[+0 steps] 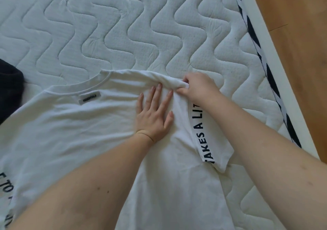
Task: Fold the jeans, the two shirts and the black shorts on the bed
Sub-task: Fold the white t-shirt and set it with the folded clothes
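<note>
A white T-shirt (74, 127) lies spread on the bed, collar toward the far side, with a small label below the neckline. Its right sleeve (208, 141) carries black lettering and is folded in over the body. My left hand (155, 113) presses flat on the shirt near the right shoulder, fingers straight. My right hand (196, 86) pinches a ridge of shoulder fabric just beyond the left fingertips. A dark garment (9, 86) lies at the left edge, mostly cut off by the frame.
The white quilted mattress (123, 26) stretches beyond the shirt. Its right edge has a navy-and-white striped trim (269, 74), then a white bed frame (290, 81) and wooden floor (300, 26).
</note>
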A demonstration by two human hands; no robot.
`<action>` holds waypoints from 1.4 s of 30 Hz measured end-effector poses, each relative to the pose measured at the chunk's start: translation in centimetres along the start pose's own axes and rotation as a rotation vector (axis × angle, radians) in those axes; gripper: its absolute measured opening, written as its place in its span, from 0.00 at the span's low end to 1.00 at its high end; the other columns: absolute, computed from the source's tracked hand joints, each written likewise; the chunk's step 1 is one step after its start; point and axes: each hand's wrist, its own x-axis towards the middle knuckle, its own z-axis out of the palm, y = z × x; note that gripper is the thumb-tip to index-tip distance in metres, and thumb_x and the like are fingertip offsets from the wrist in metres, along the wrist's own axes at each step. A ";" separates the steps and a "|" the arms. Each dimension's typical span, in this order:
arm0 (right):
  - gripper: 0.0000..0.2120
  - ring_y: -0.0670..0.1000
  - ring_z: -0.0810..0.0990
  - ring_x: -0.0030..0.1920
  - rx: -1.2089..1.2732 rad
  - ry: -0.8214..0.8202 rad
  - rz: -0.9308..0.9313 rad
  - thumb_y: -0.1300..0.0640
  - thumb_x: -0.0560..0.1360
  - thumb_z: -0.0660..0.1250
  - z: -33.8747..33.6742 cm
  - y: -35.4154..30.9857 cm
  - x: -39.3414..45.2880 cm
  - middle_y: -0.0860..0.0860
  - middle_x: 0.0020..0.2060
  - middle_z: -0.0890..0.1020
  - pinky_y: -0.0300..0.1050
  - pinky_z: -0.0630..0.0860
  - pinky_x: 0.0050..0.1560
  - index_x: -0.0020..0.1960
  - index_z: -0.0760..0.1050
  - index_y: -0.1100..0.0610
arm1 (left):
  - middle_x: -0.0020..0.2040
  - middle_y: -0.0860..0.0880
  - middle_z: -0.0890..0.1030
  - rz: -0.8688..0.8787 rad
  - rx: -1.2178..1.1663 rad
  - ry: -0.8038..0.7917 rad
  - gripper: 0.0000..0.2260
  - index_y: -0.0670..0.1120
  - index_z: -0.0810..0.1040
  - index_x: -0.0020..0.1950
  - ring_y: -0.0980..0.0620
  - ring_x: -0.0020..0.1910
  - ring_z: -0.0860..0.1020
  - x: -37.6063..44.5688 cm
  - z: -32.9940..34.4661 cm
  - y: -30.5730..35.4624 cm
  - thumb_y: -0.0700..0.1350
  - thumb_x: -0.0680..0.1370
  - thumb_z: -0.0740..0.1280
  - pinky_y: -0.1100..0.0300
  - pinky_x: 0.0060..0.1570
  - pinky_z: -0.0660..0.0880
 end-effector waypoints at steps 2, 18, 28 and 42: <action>0.12 0.56 0.77 0.53 -0.001 -0.012 0.013 0.48 0.77 0.68 -0.6 -0.2 0.5 0.53 0.50 0.80 0.48 0.70 0.46 0.53 0.75 0.55 | 0.81 0.46 0.55 0.002 -0.013 0.018 0.30 0.53 0.57 0.80 0.49 0.79 0.53 0.0 0.0 0.0 0.58 0.78 0.53 0.42 0.75 0.51; 0.09 0.53 0.78 0.56 0.126 0.138 0.018 0.54 0.73 0.70 -1.6 1.2 0.8 0.47 0.50 0.82 0.48 0.72 0.57 0.53 0.79 0.47 | 0.80 0.47 0.56 -0.016 -0.006 0.024 0.31 0.51 0.57 0.80 0.50 0.79 0.53 0.1 -0.2 0.2 0.57 0.77 0.54 0.43 0.76 0.49; 0.15 0.53 0.78 0.58 0.009 -0.040 -0.242 0.46 0.74 0.72 -0.4 -6.1 4.5 0.50 0.54 0.81 0.49 0.72 0.60 0.58 0.76 0.51 | 0.79 0.46 0.61 -0.023 -0.024 0.084 0.28 0.46 0.60 0.79 0.50 0.79 0.56 0.2 -0.1 0.2 0.51 0.79 0.54 0.43 0.75 0.52; 0.14 0.55 0.75 0.61 -0.106 0.095 -0.412 0.44 0.79 0.63 0.5 -8.9 5.7 0.53 0.57 0.79 0.49 0.68 0.61 0.58 0.77 0.52 | 0.78 0.43 0.64 -0.038 -0.071 0.127 0.28 0.46 0.63 0.78 0.46 0.78 0.57 0.1 0.0 0.2 0.50 0.78 0.56 0.44 0.76 0.53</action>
